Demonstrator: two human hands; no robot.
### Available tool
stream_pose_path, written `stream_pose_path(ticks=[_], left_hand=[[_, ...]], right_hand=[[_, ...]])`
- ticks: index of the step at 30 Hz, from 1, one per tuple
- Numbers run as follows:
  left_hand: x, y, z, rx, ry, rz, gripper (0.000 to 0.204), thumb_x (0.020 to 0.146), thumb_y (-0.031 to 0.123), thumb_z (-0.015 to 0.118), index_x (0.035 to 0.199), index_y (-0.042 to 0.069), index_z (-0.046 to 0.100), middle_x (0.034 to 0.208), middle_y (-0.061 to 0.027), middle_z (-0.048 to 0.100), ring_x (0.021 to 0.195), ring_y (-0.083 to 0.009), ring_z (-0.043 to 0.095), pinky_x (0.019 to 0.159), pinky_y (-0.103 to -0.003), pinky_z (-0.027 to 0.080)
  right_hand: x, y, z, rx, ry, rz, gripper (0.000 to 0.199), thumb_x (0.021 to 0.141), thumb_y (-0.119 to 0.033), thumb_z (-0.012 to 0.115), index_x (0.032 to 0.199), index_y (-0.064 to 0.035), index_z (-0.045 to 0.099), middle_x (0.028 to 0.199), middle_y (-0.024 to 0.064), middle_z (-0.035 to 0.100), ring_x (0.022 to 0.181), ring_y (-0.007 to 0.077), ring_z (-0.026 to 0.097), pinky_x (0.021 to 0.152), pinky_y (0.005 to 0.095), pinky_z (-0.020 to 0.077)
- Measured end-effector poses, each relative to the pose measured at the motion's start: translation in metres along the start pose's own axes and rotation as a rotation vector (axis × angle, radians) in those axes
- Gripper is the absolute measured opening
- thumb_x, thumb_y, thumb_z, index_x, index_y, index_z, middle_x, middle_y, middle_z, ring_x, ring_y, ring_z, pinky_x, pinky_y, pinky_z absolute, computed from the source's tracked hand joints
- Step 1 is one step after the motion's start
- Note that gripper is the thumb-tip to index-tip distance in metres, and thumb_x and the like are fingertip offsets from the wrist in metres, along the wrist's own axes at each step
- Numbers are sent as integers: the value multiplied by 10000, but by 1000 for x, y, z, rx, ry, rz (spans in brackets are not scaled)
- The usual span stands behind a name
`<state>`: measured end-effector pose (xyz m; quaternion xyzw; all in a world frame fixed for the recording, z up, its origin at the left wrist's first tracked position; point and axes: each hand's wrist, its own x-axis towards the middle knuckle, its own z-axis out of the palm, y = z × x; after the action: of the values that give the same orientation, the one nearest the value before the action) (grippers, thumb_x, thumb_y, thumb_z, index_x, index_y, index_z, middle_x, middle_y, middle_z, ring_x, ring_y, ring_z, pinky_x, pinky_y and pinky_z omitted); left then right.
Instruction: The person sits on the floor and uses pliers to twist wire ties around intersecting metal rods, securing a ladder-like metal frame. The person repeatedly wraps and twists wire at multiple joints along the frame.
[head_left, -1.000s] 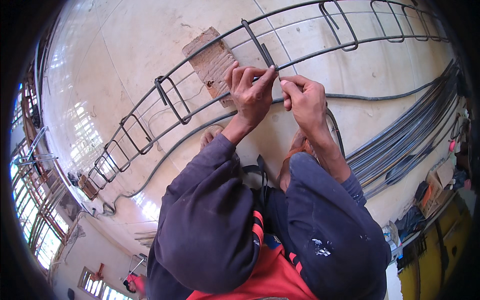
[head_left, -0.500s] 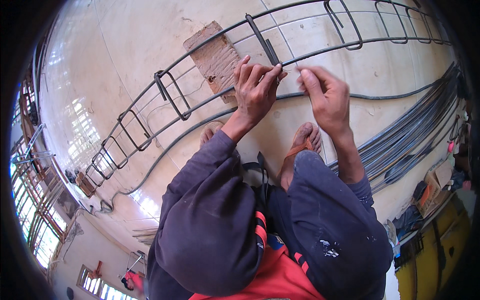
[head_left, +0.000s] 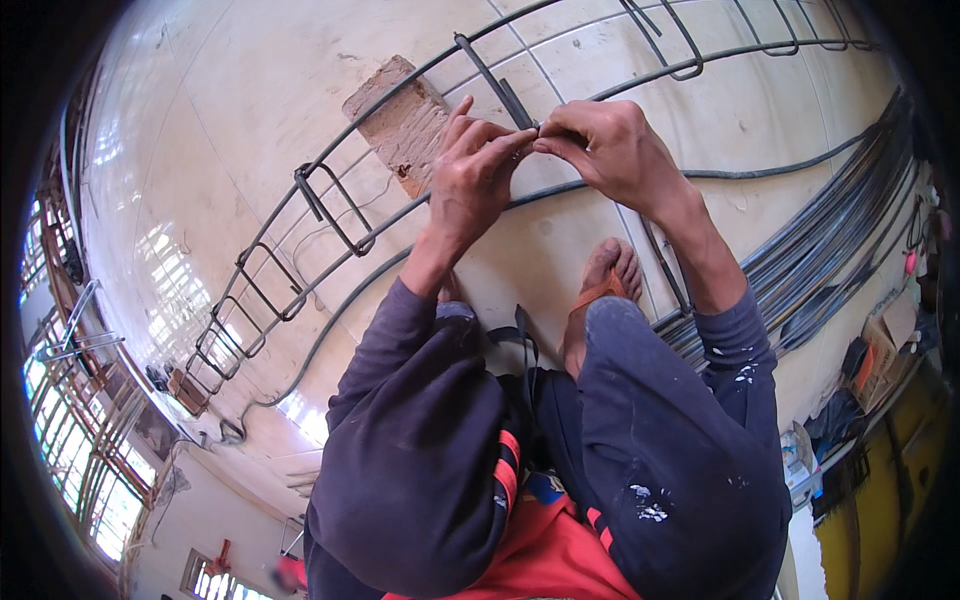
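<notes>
A long cage of dark steel bars (head_left: 400, 213) with square stirrups (head_left: 333, 207) stretches across the floor ahead of me. My left hand (head_left: 472, 175) is pinched at the joint where one stirrup (head_left: 495, 80) meets the near bar. From the other side, my right hand (head_left: 618, 150) pinches at the same spot, and the fingertips of both hands meet. Between them is what looks like a thin wire, mostly hidden by the fingers. Under the cage, left of my left hand, lies a rough reddish brick (head_left: 395, 125).
A dark hose or cable (head_left: 745, 173) runs between the cage and my sandalled feet (head_left: 605, 285). At right lies a bundle of long steel rods (head_left: 810, 260). Beyond it are a cardboard box (head_left: 885, 345) and a yellow surface (head_left: 880, 500). Barred windows (head_left: 90, 470) stand at left.
My right hand has moved left and its fingertips now meet those of my left hand at the joint. The view has shifted, so the cage sits slightly lower left.
</notes>
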<state>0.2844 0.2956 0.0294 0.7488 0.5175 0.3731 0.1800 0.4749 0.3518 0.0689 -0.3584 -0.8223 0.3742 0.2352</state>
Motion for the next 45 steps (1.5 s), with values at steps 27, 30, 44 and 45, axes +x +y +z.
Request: stream_pose_path(ticks=[27,30,44,45], left_hand=[[44,39,-23,316,-301,156,254,709,99,679,958,98,731,735,-78,632,809,-243,629,1073,-414,378],[33,52,-36,20,-184,-37,289,763,83,689,1050,64,713,801,-93,696,771,-243,648,996,-403,431],[-33,35,-26,-1316,-117,-1131,351,1014,254,507,1172,-51,584,1072,-100,653,933,-170,635,912,-308,494],[-33,37,-22,-1396,-147,-1149,370,1017,275,501,1178,-48,579,1079,-97,650,944,-166,631,927,-307,486]], right_hand=[[-25,-32,87,-83,428,420,104,814,-117,645,809,-19,610,708,185,636,679,376,648,596,433,510],[-23,-27,90,-2,485,432,173,853,-175,640,786,-15,628,672,167,642,656,336,659,584,408,507],[-26,-35,74,1629,549,1072,252,969,-266,575,919,-23,619,726,23,595,615,115,546,553,249,457],[-31,-37,67,1549,512,1107,263,971,-273,574,935,-18,626,742,29,609,621,115,553,557,249,465]])
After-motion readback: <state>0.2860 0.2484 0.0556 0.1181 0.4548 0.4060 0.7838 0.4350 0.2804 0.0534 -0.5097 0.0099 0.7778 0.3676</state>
